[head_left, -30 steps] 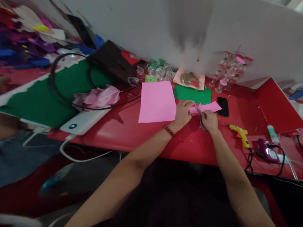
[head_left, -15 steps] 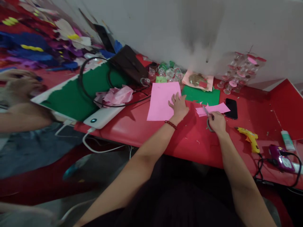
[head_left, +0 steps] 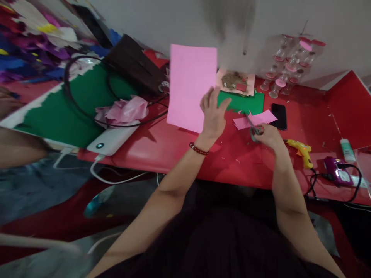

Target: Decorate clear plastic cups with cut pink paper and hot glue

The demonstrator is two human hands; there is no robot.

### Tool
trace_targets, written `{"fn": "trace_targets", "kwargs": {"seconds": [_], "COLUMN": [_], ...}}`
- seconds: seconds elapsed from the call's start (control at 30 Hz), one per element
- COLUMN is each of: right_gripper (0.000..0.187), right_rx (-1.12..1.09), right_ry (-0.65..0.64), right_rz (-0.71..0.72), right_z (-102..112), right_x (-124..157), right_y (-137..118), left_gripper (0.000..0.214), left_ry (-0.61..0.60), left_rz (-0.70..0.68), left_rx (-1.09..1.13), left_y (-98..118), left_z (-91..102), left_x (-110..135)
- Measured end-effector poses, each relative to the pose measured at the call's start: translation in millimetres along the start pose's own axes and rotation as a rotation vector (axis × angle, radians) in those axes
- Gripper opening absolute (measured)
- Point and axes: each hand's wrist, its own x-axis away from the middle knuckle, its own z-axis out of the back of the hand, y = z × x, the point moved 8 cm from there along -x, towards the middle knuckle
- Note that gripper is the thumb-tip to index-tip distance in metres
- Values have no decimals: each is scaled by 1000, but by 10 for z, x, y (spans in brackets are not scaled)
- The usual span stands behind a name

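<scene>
My left hand (head_left: 213, 112), with a beaded bracelet at the wrist, holds a plain pink sheet of paper (head_left: 189, 85) by its lower right side. The sheet is raised off the red table, and my thumb points away from it. Part of the grip is hidden. My right hand (head_left: 269, 135) is closed around scissors (head_left: 255, 130), whose blades point up and left across pink paper strips (head_left: 263, 117) with jagged cut edges. Just right of these strips lies a black phone (head_left: 278, 116). Behind them is a green sheet (head_left: 243, 101).
A yellow glue gun (head_left: 301, 151), a purple device (head_left: 339, 172) and a glue bottle (head_left: 347, 150) are at the right. A hanging craft of clear cups (head_left: 290, 67) stands by the wall. Leftward are a white power bank (head_left: 113, 141), crumpled pink paper (head_left: 127, 110), a black cable and another person's arm (head_left: 20, 148).
The pink sheet has risen from the table and tilted up with my left hand. My right hand still holds the scissors by the strips. The camera view has shifted.
</scene>
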Motion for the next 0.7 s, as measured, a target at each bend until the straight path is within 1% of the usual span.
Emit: {"fn": "trace_targets", "kwargs": {"seconds": [0.07,0.13,0.2,0.27,0.3,0.33,0.4,0.47,0.53,0.57,0.6,0.67,0.7], "right_gripper": [49,50,53,56,56,55,50,44,40,40,40,42,43], "right_rx": [-203,-369,-465,-502,-506,-500,-456,-367,-239,-170,-105,9,58], "right_ry": [81,214,363,472,494,490,426,352,301,283,269,244,229], "right_rz": [-75,-110,-97,-51,-24,1,41,69,89,97,104,118,126], "right_z": [56,144,244,318,333,329,279,208,134,97,60,-14,-51], "right_x": [-61,-102,-105,-79,-64,-53,-41,-31,-22,-19,-16,-7,-1], "right_y": [116,217,266,247,215,173,70,-33,-126,-167,-204,-267,-294], "left_gripper": [41,39,40,42,44,46,50,36,25,22,20,24,28], "left_ry": [-120,-246,-365,-462,-504,-536,-565,-534,-466,-415,-364,-202,-166], "left_rz": [-132,-268,-382,-446,-462,-462,-436,-408,-367,-305,-226,39,100], "left_rx": [3,-12,-46,-65,-61,-44,45,191,317,322,265,85,37], "left_y": [192,351,443,474,481,485,489,473,351,207,14,-522,-735], "left_z": [-152,-314,-477,-628,-699,-761,-845,-845,-771,-719,-664,-481,-408], "left_x": [129,317,528,708,776,820,833,739,542,399,242,-92,-236]}}
